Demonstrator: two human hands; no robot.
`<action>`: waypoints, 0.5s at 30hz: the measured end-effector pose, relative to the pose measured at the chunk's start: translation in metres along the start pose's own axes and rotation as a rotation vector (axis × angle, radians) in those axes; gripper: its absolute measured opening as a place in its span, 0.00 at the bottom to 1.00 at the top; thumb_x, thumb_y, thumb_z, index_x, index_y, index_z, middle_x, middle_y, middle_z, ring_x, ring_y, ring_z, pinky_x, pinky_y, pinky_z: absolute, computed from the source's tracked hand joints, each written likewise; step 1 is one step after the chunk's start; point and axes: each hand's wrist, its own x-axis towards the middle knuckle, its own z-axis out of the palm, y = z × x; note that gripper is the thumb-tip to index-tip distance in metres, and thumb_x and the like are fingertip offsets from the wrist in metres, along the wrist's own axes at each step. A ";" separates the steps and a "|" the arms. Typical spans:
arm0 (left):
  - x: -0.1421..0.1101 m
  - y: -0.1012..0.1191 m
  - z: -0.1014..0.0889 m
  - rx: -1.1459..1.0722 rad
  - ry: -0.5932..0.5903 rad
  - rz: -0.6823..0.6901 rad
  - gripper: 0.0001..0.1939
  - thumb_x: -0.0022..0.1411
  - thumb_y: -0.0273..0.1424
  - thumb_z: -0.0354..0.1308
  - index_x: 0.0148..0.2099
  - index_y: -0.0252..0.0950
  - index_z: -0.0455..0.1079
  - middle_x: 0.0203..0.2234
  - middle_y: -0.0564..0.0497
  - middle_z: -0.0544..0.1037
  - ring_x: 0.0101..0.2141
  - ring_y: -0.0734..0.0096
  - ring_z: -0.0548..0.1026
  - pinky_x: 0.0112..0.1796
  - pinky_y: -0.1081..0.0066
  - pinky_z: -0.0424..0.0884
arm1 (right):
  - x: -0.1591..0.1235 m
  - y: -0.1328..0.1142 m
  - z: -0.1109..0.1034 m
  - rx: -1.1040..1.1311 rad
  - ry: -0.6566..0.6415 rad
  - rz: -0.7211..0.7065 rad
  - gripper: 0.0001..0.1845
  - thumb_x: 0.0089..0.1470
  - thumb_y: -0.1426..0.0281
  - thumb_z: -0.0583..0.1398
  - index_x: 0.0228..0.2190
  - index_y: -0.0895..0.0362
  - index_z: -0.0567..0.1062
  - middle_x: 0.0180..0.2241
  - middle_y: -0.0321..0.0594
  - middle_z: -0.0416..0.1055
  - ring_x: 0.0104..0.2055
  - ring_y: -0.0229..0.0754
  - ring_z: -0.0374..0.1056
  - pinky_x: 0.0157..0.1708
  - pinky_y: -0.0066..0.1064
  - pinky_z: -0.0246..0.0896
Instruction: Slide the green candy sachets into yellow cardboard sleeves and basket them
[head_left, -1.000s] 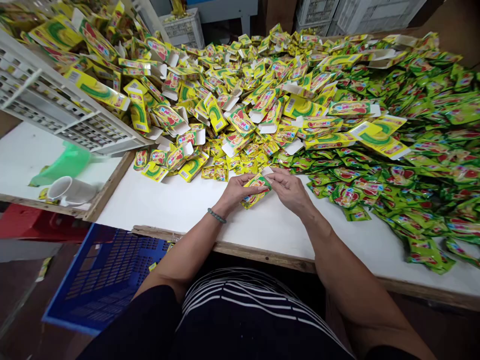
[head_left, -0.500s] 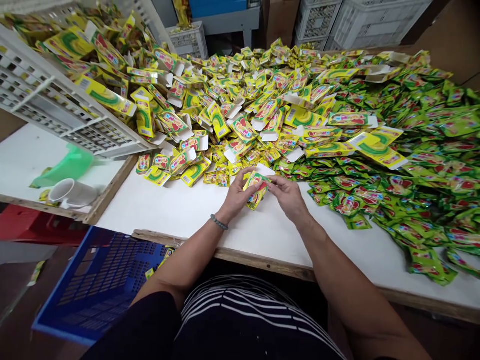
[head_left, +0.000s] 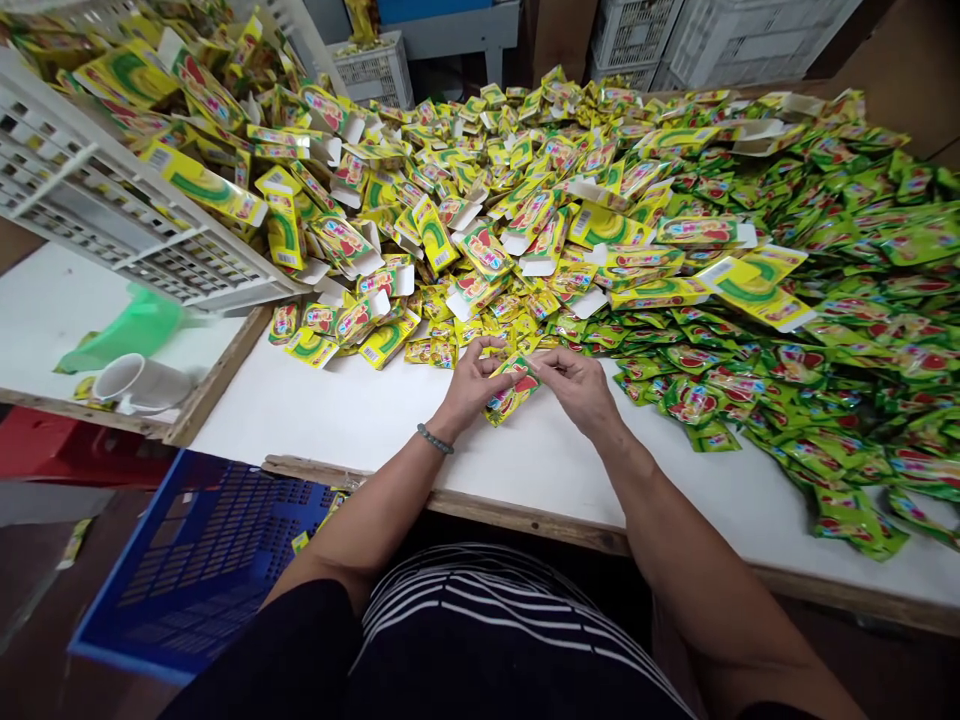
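A small yellow-and-green printed box point(head_left: 511, 398) is tilted between my two hands above the white tabletop. My left hand point(head_left: 474, 385) is closed around its left side, thumb lying across the printed face. At the upper right end, the fingers of my right hand point(head_left: 574, 385) pinch the box's edge, and they partly cover that end. No white flap shows there now. Just beyond my hands lie small yellow sachets point(head_left: 469, 330) and a heap of yellow boxes point(head_left: 480, 250), many with white flaps open. Green sachets point(head_left: 750, 380) are piled to the right.
A tilted white crate point(head_left: 142, 240) full of boxes stands at the left. Near it are a white cup point(head_left: 139, 382) and a green plastic piece point(head_left: 124, 330). A blue basket point(head_left: 187, 560) sits below the table's wooden front edge point(head_left: 532, 520). White crates point(head_left: 750, 40) stand behind.
The white flap at the box's upper end, standing open half a second ago, is no longer visible. My right fingers have shifted on that end; my left hand keeps its hold.
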 end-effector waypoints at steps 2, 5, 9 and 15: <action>0.000 0.000 0.000 0.022 0.015 -0.013 0.33 0.40 0.35 0.75 0.45 0.38 0.60 0.19 0.62 0.73 0.20 0.79 0.71 0.26 0.78 0.66 | 0.000 0.001 0.002 0.026 0.018 0.058 0.14 0.45 0.56 0.68 0.28 0.54 0.78 0.30 0.39 0.78 0.33 0.43 0.72 0.38 0.38 0.68; 0.000 0.001 0.000 0.030 0.019 -0.030 0.32 0.39 0.35 0.75 0.44 0.38 0.61 0.17 0.63 0.71 0.18 0.80 0.69 0.24 0.79 0.64 | 0.003 0.001 0.003 0.108 0.048 0.172 0.18 0.39 0.55 0.71 0.29 0.54 0.78 0.26 0.36 0.75 0.28 0.41 0.69 0.33 0.35 0.66; 0.001 0.002 -0.001 0.003 -0.040 -0.044 0.34 0.38 0.37 0.76 0.44 0.37 0.63 0.20 0.60 0.75 0.20 0.77 0.73 0.25 0.78 0.67 | 0.006 0.000 -0.005 0.225 0.053 0.290 0.20 0.34 0.55 0.73 0.26 0.55 0.78 0.23 0.34 0.73 0.24 0.37 0.64 0.28 0.32 0.60; 0.001 0.003 -0.006 -0.012 -0.034 -0.005 0.31 0.42 0.40 0.75 0.44 0.34 0.66 0.18 0.60 0.74 0.17 0.80 0.70 0.22 0.79 0.63 | 0.001 -0.007 -0.009 0.225 -0.064 0.234 0.13 0.39 0.59 0.70 0.27 0.54 0.82 0.27 0.37 0.78 0.30 0.41 0.70 0.35 0.37 0.66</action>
